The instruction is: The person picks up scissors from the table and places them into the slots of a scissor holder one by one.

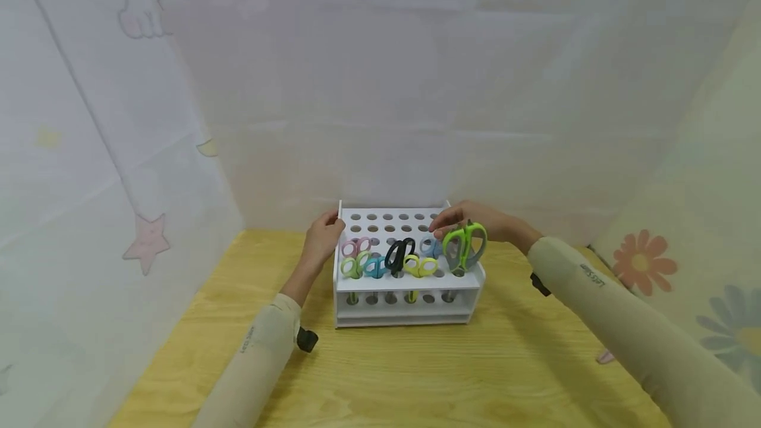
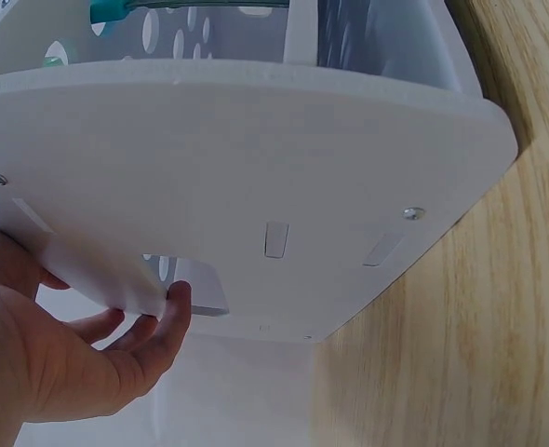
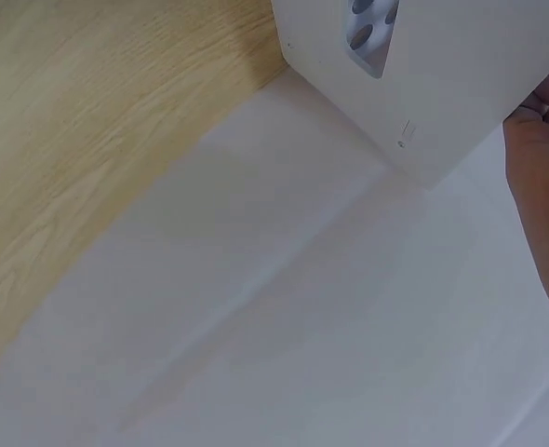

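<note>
A white stepped rack point(image 1: 407, 285) with rows of round holes stands on the table. Several scissors sit handles-up in its front rows: pink scissors point(image 1: 349, 248), light green scissors point(image 1: 348, 267), blue scissors point(image 1: 375, 267), black scissors point(image 1: 392, 257), yellow scissors point(image 1: 420, 265) and pale blue scissors point(image 1: 425, 245). Larger green-and-grey scissors point(image 1: 463, 247) stand at the right end. My left hand point(image 1: 322, 238) grips the rack's left side panel, fingertips at its cutout in the left wrist view. Over the right side hovers my right hand point(image 1: 466, 218), fingers loosely bent above the pale blue scissors, nothing visible between them.
The wooden table point(image 1: 410, 375) extends in front of the rack and to both sides. A pale cloth backdrop point(image 1: 392, 170) hangs close behind the rack. Printed cloth with flowers point(image 1: 645, 263) borders the right side, and cloth with a star point(image 1: 146, 241) the left.
</note>
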Tool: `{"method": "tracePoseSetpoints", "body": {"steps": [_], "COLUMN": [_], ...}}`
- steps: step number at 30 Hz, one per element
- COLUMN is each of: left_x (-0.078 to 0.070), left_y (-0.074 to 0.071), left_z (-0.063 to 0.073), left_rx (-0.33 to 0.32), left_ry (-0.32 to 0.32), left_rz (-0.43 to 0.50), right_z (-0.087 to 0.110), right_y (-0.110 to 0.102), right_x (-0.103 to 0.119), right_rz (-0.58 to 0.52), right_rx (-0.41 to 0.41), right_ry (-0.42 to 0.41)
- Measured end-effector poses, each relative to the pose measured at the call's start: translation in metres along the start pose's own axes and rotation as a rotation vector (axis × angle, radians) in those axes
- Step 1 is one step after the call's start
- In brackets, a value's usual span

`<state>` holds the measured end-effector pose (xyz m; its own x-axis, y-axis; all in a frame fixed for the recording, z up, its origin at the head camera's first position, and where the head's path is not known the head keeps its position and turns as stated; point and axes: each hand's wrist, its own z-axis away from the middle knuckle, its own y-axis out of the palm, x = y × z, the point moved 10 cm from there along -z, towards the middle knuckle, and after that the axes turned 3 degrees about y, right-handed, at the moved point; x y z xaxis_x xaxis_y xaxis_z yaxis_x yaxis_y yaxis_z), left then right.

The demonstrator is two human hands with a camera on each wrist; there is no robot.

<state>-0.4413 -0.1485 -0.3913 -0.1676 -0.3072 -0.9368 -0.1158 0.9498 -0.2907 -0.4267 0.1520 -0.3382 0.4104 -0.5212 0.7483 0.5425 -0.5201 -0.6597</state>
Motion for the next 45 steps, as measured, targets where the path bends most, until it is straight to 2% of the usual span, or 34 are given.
{"method": "tracePoseSetpoints", "body": {"steps": [4,6,9,11,14,18,21,24,28,33,37,41,45], "left_x": [0.000,0.000,0.001,0.001,0.001,0.003,0.005,0.007,0.006,0.004,0.002,0.001,0.002], "left_y": [0.005,0.007,0.007,0.005,0.000,-0.010,-0.018,-0.022,-0.023,-0.025,-0.027,-0.027,-0.028], "left_z": [-0.006,-0.008,-0.009,-0.011,-0.014,-0.017,-0.015,-0.014,-0.012,-0.008,-0.007,-0.007,-0.007], "left_rx": [0.005,0.011,0.014,0.011,0.007,0.002,-0.008,-0.009,0.000,0.006,0.007,0.011,0.004], "left_ry": [0.016,0.021,0.019,0.017,0.025,0.037,0.036,0.033,0.026,0.018,0.019,0.022,0.018], "left_rz": [0.005,0.007,-0.003,-0.011,-0.013,-0.021,-0.024,-0.011,-0.002,0.003,0.006,0.014,0.014], "right_z": [0.008,0.016,0.033,0.045,0.065,0.094,0.115,0.139,0.168,0.196,0.215,0.233,0.249], "right_y": [-0.012,-0.017,-0.026,-0.031,-0.035,-0.032,-0.031,-0.031,-0.028,-0.020,-0.019,-0.019,-0.013], "right_x": [-0.016,-0.023,-0.035,-0.039,-0.043,-0.040,-0.037,-0.041,-0.059,-0.096,-0.124,-0.152,-0.181], "right_rz": [-0.078,-0.158,-0.215,-0.171,-0.008,0.213,0.293,0.352,0.364,0.313,0.355,0.413,0.395], "right_rx": [-0.093,-0.135,-0.218,-0.270,-0.330,-0.387,-0.435,-0.477,-0.462,-0.352,-0.318,-0.310,-0.295], "right_ry": [0.080,0.098,0.129,0.142,0.156,0.132,0.125,0.154,0.199,0.285,0.372,0.486,0.628]}}
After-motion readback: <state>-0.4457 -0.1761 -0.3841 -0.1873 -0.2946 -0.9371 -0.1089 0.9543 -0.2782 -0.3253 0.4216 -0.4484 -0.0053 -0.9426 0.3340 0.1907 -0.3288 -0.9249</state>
